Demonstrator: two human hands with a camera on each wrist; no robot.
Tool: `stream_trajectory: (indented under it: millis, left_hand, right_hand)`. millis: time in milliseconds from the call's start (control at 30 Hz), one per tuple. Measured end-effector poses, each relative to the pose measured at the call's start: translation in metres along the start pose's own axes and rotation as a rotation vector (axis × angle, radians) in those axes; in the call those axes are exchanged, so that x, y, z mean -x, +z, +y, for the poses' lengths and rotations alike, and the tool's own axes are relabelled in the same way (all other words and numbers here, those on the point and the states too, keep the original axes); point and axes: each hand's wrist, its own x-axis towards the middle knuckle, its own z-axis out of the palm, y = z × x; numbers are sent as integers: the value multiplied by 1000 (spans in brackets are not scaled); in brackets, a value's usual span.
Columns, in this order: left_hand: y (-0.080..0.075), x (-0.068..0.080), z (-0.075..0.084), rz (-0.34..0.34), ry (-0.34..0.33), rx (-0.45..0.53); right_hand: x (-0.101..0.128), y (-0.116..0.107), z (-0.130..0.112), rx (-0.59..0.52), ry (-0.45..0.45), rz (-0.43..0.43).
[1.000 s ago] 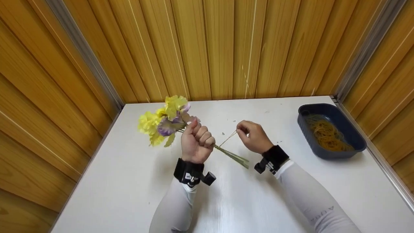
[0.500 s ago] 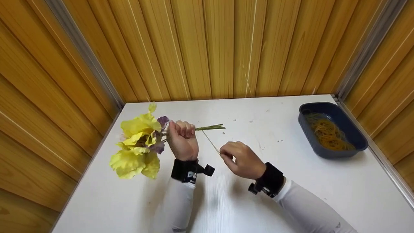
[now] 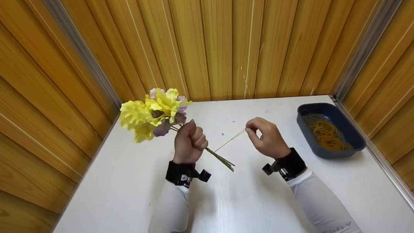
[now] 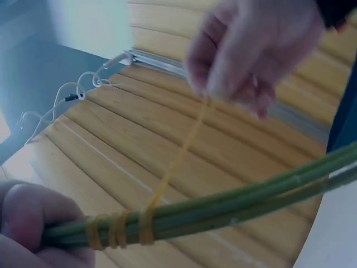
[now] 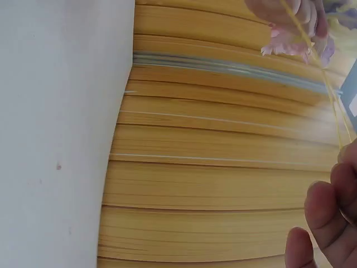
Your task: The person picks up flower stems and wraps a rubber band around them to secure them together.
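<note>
My left hand point(image 3: 189, 142) is fisted around the flower stems point(image 3: 220, 158), holding the bunch above the table point(image 3: 245, 194), blooms up and to the left. My right hand point(image 3: 266, 137) pinches the rubber band point(image 3: 230, 140), stretched taut from three turns already on the stems point(image 4: 117, 230). I judge it best to keep the tension even, lay each new loop beside the last, and grip firmly so the stems don't splay.
</note>
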Motion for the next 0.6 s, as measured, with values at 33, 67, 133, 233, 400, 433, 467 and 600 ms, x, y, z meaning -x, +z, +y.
stream_trajectory:
  millis: [33,67,133,233,400,433,467,600]
  left_hand:
    - [-1,0,0,-36,-53,92]
    - [-1,-1,0,-65,-97,183]
    - [-3,-1,-3,-97,-141,365]
    - [-3,-2,-7,-87,-88,553]
    - [0,-3,-8,119,174,651]
    - [0,-4,-7,177,227,629]
    - [1,-4,-6,233,275,595]
    - [2,-7,-5,389,436,348]
  right_hand:
    - [1,3,5,-11,26,1]
    - [2,6,10,-21,51,-6]
    - [6,18,15,-45,96,-29]
    - [15,41,15,-85,154,-87]
    - [29,72,-5,-120,152,-131]
    - [31,75,-10,-124,135,-128]
    - [32,77,-15,-130,111,-121]
    - [35,80,-33,-145,15,-91]
